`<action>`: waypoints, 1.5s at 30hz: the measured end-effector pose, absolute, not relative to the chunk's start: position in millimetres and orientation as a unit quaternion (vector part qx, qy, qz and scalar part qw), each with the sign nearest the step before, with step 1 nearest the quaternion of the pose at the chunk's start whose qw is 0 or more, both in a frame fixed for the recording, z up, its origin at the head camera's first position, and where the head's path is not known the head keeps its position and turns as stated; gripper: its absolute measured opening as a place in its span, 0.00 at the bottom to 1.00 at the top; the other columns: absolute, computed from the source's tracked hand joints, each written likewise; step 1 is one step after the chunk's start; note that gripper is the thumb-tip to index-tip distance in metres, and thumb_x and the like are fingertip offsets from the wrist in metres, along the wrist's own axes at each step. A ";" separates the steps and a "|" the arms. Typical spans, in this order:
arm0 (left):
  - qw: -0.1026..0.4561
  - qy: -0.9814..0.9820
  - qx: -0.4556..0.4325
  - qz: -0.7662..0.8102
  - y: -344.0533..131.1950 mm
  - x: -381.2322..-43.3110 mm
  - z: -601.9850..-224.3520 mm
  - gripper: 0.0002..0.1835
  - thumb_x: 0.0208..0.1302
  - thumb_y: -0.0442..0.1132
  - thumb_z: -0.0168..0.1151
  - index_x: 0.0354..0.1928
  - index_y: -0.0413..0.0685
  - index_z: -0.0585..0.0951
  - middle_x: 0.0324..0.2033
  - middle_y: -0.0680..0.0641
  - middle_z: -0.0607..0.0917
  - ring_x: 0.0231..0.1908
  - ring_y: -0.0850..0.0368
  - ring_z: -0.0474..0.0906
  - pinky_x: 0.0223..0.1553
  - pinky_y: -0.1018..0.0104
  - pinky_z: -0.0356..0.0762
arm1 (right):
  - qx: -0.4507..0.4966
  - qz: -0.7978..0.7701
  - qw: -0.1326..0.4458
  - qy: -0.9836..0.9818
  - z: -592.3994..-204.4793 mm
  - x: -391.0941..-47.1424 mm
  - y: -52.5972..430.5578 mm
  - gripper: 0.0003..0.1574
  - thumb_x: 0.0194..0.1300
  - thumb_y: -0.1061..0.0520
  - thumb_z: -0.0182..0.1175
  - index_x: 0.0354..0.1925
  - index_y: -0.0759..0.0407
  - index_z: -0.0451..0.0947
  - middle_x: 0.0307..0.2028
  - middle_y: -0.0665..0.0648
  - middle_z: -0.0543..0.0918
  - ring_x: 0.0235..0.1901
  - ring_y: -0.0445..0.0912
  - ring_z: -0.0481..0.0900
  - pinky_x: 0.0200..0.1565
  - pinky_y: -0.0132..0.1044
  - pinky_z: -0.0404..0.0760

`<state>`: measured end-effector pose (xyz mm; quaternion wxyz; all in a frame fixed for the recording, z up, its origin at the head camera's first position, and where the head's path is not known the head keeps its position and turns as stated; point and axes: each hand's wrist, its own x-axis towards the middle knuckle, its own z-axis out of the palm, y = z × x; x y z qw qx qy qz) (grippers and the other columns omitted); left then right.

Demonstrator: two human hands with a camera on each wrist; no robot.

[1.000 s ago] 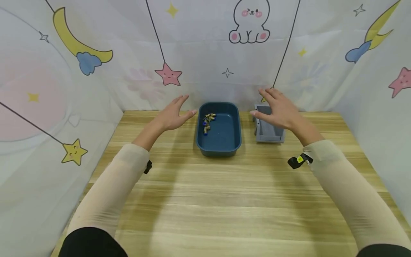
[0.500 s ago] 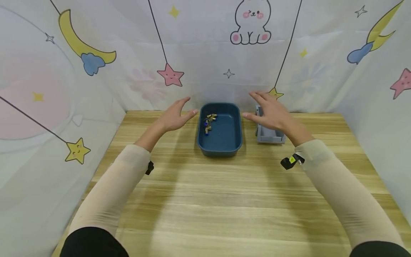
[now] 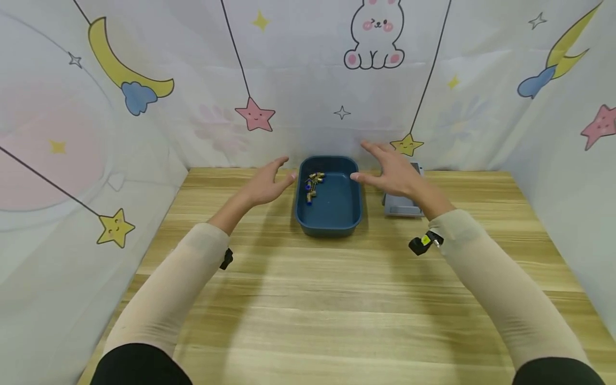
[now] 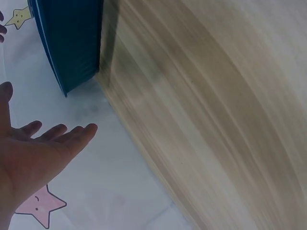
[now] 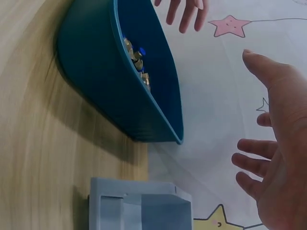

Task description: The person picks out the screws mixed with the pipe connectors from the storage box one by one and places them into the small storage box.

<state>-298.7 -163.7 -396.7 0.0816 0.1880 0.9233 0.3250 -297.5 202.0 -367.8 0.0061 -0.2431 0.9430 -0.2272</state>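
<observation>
One blue bin (image 3: 329, 232) near the far edge of one wood table (image 3: 327, 305), and one grey tray (image 3: 403, 209) just to the right, apart from the bin and partly hidden behind the right hand (image 3: 395, 171). Inside the bin, along the left side, one loose cluster of brass fittings (image 3: 310, 196) with blue ends — at least three, too overlapped for an exact count. Two hands in view, two pale sleeves (image 3: 166, 283), two small black devices (image 3: 417, 246) at the wrists. Left hand (image 3: 262, 186) raised to the left of the bin, grip wide, thumb well apart from the fingers and pointing toward the near-left rim; in the left wrist view, apart from the bin wall. Right hand lifted over the gap between bin and tray, grip wide too, thumb tip crossing the right rim as seen from the head, yet apart from the bin in the right wrist view. Both arms reaching forward from the near corners, slanting inward, with the bin between the two hands. Behind the table's far edge, one printed curtain (image 3: 298, 64) close at the back, and more white cloth rising along both sides. Short strip of wood between bin and tray; broad stretch of wood grain between the forearms, from the bin's near wall to the bottom of the head view.
</observation>
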 end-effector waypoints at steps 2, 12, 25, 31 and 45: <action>0.090 0.920 0.186 0.334 -163.1 -298.2 -400.0 0.42 0.83 0.61 0.49 0.85 0.45 0.51 0.81 0.36 0.57 0.78 0.34 0.57 0.75 0.38 0.58 | -0.242 -0.238 0.011 0.941 -369.6 -297.1 198.8 0.61 0.71 0.24 0.60 0.86 0.45 0.48 0.82 0.65 0.55 0.79 0.66 0.54 0.71 0.72 0.58; 0.129 0.895 0.173 0.390 -159.3 -296.7 -408.3 0.42 0.83 0.61 0.49 0.85 0.46 0.50 0.81 0.34 0.57 0.77 0.32 0.59 0.75 0.41 0.60 | -0.261 -0.274 0.016 0.925 -381.4 -300.4 181.9 0.59 0.71 0.27 0.62 0.85 0.50 0.52 0.81 0.60 0.59 0.77 0.60 0.62 0.73 0.65 0.60; 0.177 0.815 0.067 0.548 -151.7 -294.6 -412.1 0.34 0.86 0.51 0.48 0.81 0.40 0.57 0.75 0.35 0.65 0.72 0.37 0.68 0.64 0.39 0.76 | -0.264 -0.305 0.014 0.915 -392.6 -305.9 162.0 0.56 0.73 0.28 0.61 0.83 0.55 0.57 0.75 0.64 0.70 0.72 0.59 0.69 0.71 0.61 0.66; 0.198 0.779 0.031 0.594 -148.0 -296.1 -412.3 0.31 0.87 0.47 0.49 0.80 0.40 0.58 0.73 0.33 0.67 0.68 0.36 0.73 0.63 0.38 0.76 | -0.246 -0.330 0.029 0.911 -399.3 -306.6 154.4 0.55 0.73 0.27 0.61 0.83 0.53 0.58 0.73 0.62 0.72 0.72 0.58 0.70 0.71 0.58 0.68; 0.226 0.777 0.011 0.587 -139.9 -295.3 -410.3 0.25 0.85 0.42 0.51 0.75 0.39 0.66 0.65 0.33 0.75 0.54 0.44 0.80 0.58 0.42 0.82 | -0.186 -0.429 0.047 0.883 -410.3 -312.8 138.0 0.46 0.75 0.32 0.62 0.79 0.53 0.67 0.66 0.62 0.79 0.64 0.55 0.77 0.64 0.55 0.76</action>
